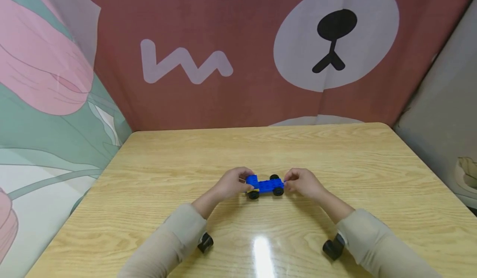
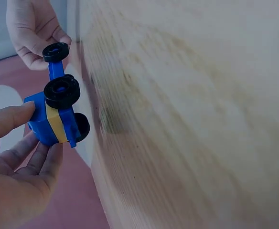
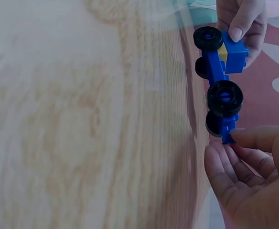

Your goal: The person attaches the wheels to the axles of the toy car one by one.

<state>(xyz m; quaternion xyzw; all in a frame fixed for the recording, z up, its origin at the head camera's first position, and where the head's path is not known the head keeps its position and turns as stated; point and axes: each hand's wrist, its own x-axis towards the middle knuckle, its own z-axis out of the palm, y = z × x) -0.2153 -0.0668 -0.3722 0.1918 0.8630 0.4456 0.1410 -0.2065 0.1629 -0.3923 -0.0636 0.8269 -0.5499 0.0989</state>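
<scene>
A blue toy car (image 1: pixel 266 185) of building bricks, with black wheels and a yellow layer under its cab, is held between both hands over the middle of the table. My left hand (image 1: pixel 232 183) grips the raised cab end, thumb on one side and fingers on the other. At the low rear end, my right hand (image 1: pixel 303 183) pinches a small blue piece (image 3: pixel 228 137) between fingertips. Whether that piece is fixed to the car cannot be told. In the left wrist view the wheels (image 2: pixel 62 92) face the camera, and the studded top is mostly hidden.
The wood-grain table (image 1: pixel 179 158) runs back to a reddish-brown cloth (image 1: pixel 253 100) with a cartoon print. Black wrist cameras (image 1: pixel 333 247) hang below both sleeves. A pale grey surface (image 1: pixel 443 104) rises along the right side.
</scene>
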